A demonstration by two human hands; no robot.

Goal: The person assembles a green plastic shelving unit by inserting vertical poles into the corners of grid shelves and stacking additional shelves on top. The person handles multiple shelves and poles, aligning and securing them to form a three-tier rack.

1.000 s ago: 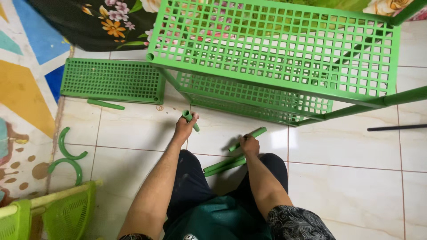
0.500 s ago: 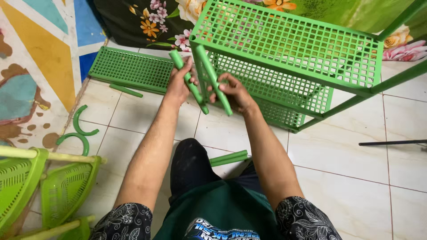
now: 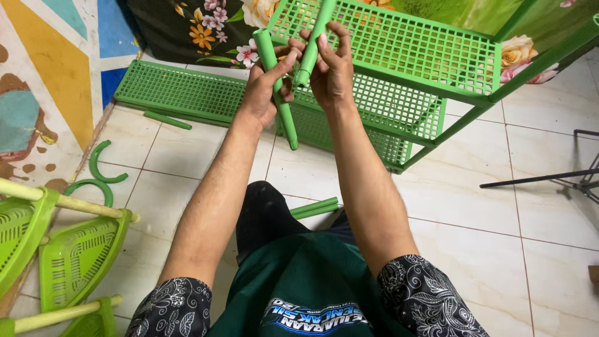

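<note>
Two hands, two green tubes, raised in front of the rack [image 3: 399, 56].
Left hand [image 3: 265, 87] grips one tube [image 3: 276, 87]; right hand [image 3: 331, 68] pinches the other tube [image 3: 314, 37], both just before the rack's top shelf.

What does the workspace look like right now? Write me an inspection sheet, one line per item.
Surface: pale tiled floor, with a painted mat at the left edge.
Job's things: two green tubes; left tube slants down, right tube points up and away. Green mesh rack stands just beyond them.
Clutter: loose mesh panel, short green rod, two curved green pieces, more green tubes by the knee, light green baskets.
Grippers: left hand closed round the left tube; right hand pinches the right tube's lower end.
Cables: nothing seen.
Surroundings: floral cloth behind; dark metal stand at right.
</note>
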